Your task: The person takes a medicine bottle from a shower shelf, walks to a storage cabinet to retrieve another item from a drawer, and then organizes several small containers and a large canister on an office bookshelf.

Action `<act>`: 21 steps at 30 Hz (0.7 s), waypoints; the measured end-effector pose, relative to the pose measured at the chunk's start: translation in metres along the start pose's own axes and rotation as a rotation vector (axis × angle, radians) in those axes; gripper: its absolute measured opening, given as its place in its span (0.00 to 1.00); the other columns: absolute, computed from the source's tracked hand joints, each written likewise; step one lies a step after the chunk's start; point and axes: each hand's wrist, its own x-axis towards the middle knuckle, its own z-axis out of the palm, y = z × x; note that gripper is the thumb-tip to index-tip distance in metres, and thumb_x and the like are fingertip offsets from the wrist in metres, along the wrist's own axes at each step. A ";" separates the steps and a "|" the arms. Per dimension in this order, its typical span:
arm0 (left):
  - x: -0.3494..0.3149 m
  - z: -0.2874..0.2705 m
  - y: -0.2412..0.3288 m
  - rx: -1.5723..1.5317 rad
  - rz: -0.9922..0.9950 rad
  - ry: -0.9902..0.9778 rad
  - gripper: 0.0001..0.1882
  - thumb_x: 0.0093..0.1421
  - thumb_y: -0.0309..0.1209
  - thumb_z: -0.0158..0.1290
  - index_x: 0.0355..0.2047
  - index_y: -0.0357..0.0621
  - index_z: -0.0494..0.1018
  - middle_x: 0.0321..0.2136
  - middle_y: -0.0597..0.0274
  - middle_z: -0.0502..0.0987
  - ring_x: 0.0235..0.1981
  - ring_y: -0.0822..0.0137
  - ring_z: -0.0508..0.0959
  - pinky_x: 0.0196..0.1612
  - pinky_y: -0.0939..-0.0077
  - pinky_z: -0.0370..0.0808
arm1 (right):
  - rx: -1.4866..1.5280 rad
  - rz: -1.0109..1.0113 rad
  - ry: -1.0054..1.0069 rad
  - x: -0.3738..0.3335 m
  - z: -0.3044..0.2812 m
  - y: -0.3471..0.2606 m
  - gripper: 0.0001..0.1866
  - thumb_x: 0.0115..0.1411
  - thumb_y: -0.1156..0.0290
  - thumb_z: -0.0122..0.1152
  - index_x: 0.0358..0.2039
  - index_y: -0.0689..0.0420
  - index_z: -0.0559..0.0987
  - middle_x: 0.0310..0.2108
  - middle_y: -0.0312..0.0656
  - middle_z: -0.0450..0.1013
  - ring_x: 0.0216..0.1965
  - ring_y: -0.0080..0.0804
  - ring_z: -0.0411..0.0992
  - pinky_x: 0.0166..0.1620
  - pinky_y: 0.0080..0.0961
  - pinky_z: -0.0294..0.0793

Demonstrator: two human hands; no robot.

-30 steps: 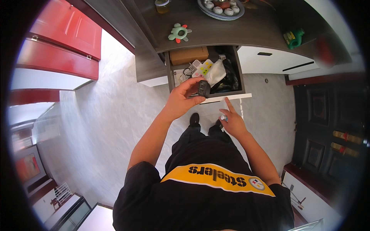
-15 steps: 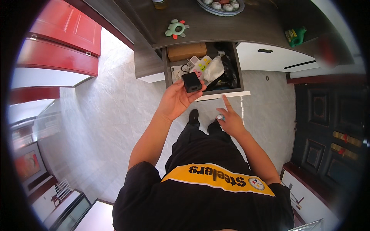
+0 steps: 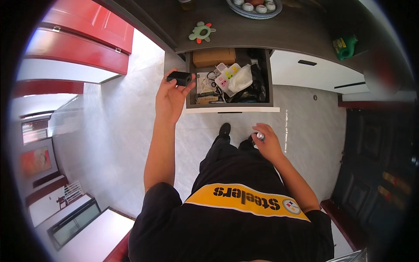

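My left hand [image 3: 173,89] is closed around a small black block [image 3: 179,78] that looks like a plug-in charger. It is held up just outside the left side of the pulled-out drawer [image 3: 232,110]. Inside the drawer lie a white power strip [image 3: 223,79] with yellow and pink sockets, a white pouch [image 3: 241,80], a black plastic bag [image 3: 258,85] and a brown cardboard box [image 3: 214,57]. My right hand [image 3: 269,143] is below the drawer front, apart from it, its fingers curled round a small silver-ended cylinder [image 3: 260,136]; its kind is unclear.
On the dark cabinet top [image 3: 262,37] are a green turtle-shaped ring toy [image 3: 201,32], a blue-rimmed bowl [image 3: 253,15] holding white cups, and a green bottle [image 3: 345,47]. A white drawer front [image 3: 312,70] adjoins at right. A dark door [image 3: 371,131] stands farther right.
My left hand has carried the black block leftward, from over the drawer to beside it. My right hand has drawn back from the drawer front, its extended index finger now curled in.
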 end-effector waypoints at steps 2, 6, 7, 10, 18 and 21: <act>-0.002 -0.001 -0.010 0.077 -0.026 0.067 0.21 0.62 0.27 0.47 0.56 0.38 0.65 0.49 0.44 0.75 0.52 0.44 0.77 0.56 0.52 0.75 | 0.077 0.061 -0.076 -0.005 -0.007 0.014 0.14 0.59 0.69 0.65 0.45 0.56 0.80 0.48 0.48 0.76 0.49 0.51 0.75 0.52 0.38 0.75; 0.004 -0.018 -0.055 0.686 -0.108 0.179 0.22 0.60 0.26 0.55 0.55 0.39 0.66 0.45 0.50 0.76 0.44 0.52 0.81 0.49 0.60 0.78 | 0.087 0.154 -0.174 -0.002 -0.015 0.039 0.12 0.59 0.69 0.65 0.43 0.57 0.81 0.44 0.48 0.77 0.48 0.49 0.75 0.52 0.38 0.75; 0.008 -0.024 -0.063 0.932 -0.118 0.183 0.24 0.59 0.26 0.57 0.55 0.39 0.66 0.44 0.50 0.77 0.42 0.53 0.82 0.48 0.62 0.78 | 0.077 0.136 -0.170 0.002 -0.017 0.039 0.12 0.59 0.69 0.65 0.43 0.57 0.81 0.43 0.48 0.78 0.47 0.49 0.76 0.51 0.37 0.75; 0.025 -0.020 -0.073 1.418 -0.143 0.008 0.28 0.53 0.28 0.63 0.54 0.40 0.67 0.43 0.49 0.78 0.41 0.51 0.81 0.46 0.62 0.77 | 0.090 0.160 -0.102 0.023 -0.025 0.040 0.10 0.60 0.70 0.64 0.42 0.58 0.81 0.39 0.47 0.80 0.42 0.45 0.79 0.46 0.33 0.77; 0.116 -0.071 -0.143 1.924 -0.120 -0.206 0.22 0.54 0.21 0.57 0.49 0.36 0.65 0.48 0.42 0.74 0.51 0.40 0.74 0.52 0.52 0.76 | 0.273 0.423 0.296 0.098 -0.052 0.038 0.05 0.63 0.72 0.61 0.37 0.60 0.80 0.27 0.37 0.78 0.27 0.19 0.73 0.32 0.20 0.72; 0.132 -0.084 -0.156 1.991 -0.086 -0.206 0.21 0.55 0.22 0.58 0.48 0.37 0.65 0.47 0.44 0.74 0.51 0.42 0.75 0.49 0.51 0.77 | 0.272 0.417 0.357 0.124 -0.061 0.039 0.06 0.62 0.73 0.59 0.37 0.60 0.80 0.27 0.37 0.79 0.25 0.20 0.72 0.32 0.21 0.73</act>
